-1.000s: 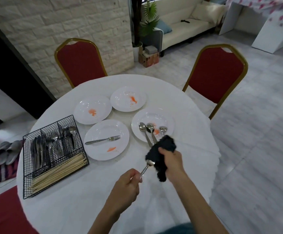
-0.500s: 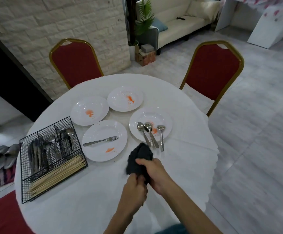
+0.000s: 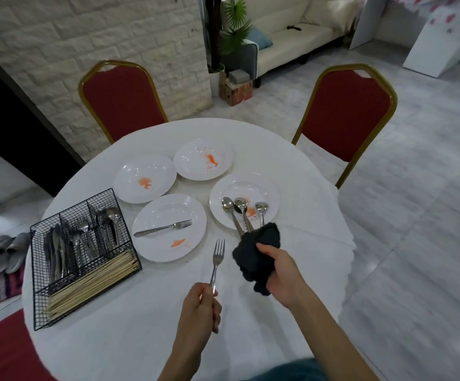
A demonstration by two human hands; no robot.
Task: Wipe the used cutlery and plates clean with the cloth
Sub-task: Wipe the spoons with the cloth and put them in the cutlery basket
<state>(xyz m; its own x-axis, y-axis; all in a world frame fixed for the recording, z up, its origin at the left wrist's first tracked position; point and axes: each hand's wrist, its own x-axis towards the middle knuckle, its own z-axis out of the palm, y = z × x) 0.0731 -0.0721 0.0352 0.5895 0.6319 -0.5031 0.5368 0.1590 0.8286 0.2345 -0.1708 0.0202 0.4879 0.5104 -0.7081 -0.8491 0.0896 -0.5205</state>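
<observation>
The person's left hand (image 3: 200, 306) is curled tight round the handle of a fork (image 3: 218, 259). The fork is held up over the white table (image 3: 113, 339), with its prongs pointing away from the person. Just to its right, the right hand (image 3: 283, 273) grips a bunched-up dark cloth (image 3: 256, 254). The cloth and the fork are near each other but do not touch.

The cloth hides the handle ends of three spoons (image 3: 241, 213). They lie side by side on a white plate (image 3: 270, 188) with an orange smear under them. To the left is a second plate (image 3: 163, 210), with another fork (image 3: 163, 228) lying across it and an orange smear near its front edge. Two more plates (image 3: 130, 185) sit behind, each with an orange mark.

At the left side of the table stands a black wire basket (image 3: 38, 284). Shiny cutlery fills its back parts, and chopsticks (image 3: 91, 281) lie in the long front part. Two red chairs (image 3: 121, 103) stand at the far side.
</observation>
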